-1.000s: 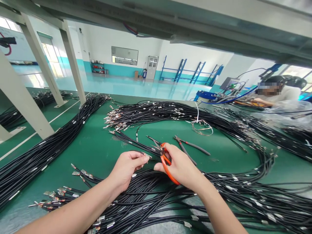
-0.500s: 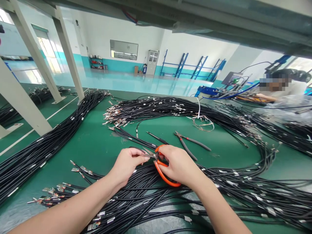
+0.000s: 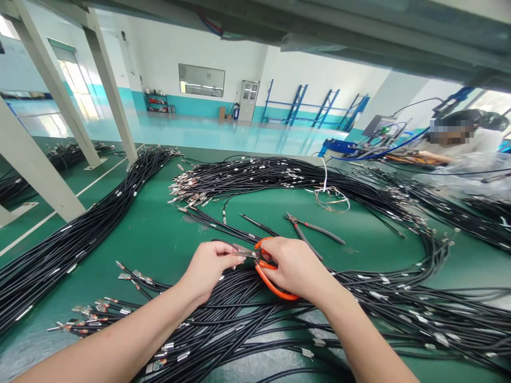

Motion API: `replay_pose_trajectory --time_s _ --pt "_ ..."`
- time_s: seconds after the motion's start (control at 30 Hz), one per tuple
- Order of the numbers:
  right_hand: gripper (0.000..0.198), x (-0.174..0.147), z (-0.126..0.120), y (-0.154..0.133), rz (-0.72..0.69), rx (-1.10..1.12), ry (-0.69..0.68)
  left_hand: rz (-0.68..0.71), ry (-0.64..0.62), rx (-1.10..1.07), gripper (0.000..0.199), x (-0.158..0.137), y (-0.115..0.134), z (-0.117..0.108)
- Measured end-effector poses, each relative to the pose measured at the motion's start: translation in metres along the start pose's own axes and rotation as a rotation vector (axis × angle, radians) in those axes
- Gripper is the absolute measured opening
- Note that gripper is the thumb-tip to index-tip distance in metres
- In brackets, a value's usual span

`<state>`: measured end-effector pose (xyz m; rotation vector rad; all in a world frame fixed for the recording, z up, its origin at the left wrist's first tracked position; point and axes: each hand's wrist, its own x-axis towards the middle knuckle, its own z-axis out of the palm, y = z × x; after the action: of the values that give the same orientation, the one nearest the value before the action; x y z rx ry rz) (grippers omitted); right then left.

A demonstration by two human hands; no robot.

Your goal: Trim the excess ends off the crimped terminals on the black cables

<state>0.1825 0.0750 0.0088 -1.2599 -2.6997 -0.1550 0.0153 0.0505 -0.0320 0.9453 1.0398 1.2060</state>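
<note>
My right hand (image 3: 293,268) is closed round the orange handles of a pair of scissors (image 3: 275,284). Their blades point left and look nearly closed, reaching the fingertips of my left hand (image 3: 211,271). Thumb and forefinger of that left hand pinch the end of a black cable (image 3: 223,243), right at the blades; the exact tip is hidden. Beneath both hands lies a loose bundle of black cables (image 3: 235,303) with metal terminals and small white labels. Grey-handled cutting pliers (image 3: 315,231) and a thin black pen-like tool (image 3: 257,223) rest on the green table beyond my hands.
Another tied cable bundle (image 3: 255,173) curves across the back, and a long bundle (image 3: 91,223) runs along the left beside white frame posts (image 3: 107,85). A thin white tie (image 3: 333,202) lies behind the pliers. A co-worker (image 3: 467,138) sits at the far right near a machine.
The scissor blades have closed from partly open. My right hand has shifted slightly, while my left hand holds its place with the cable.
</note>
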Motion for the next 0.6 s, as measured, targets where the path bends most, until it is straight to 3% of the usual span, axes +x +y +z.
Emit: replay_pose_trajectory --time_s 0.6 --pt "0.017 -0.0003 -0.0027 -0.0039 0.019 -0.080 0.004 0.049 0.017 -0.045 0.005 -0.0002 -0.0031 0.0013"
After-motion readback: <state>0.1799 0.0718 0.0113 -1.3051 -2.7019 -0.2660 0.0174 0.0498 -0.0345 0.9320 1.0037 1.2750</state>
